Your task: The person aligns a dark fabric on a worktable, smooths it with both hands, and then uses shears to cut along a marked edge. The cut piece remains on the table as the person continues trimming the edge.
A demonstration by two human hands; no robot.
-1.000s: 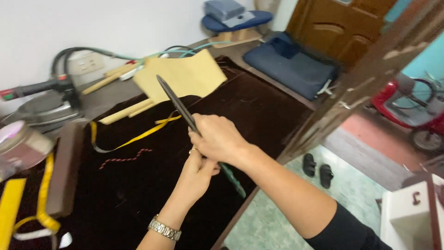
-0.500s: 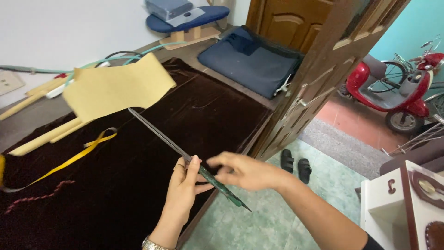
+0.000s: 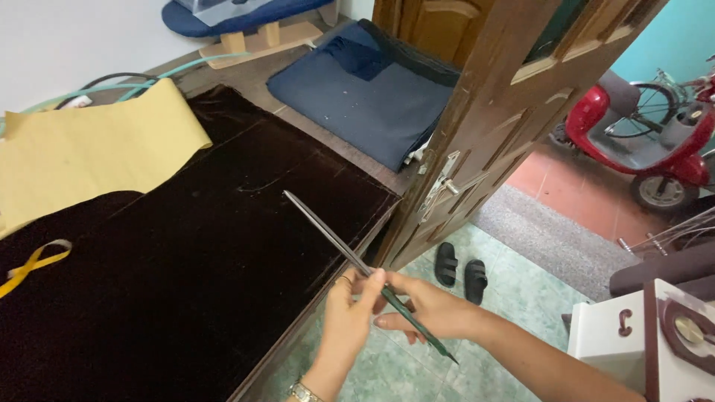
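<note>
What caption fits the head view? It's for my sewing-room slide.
Both hands, left hand and right hand, hold closed scissors over dark velvet cloth.

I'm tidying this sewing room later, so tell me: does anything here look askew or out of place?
Mostly orderly. The yellow paper pattern lies crooked, partly overlapping the dark velvet cloth. A yellow tape lies looped loose on the cloth. Left hand and right hand hold long scissors beyond the table edge.
</note>
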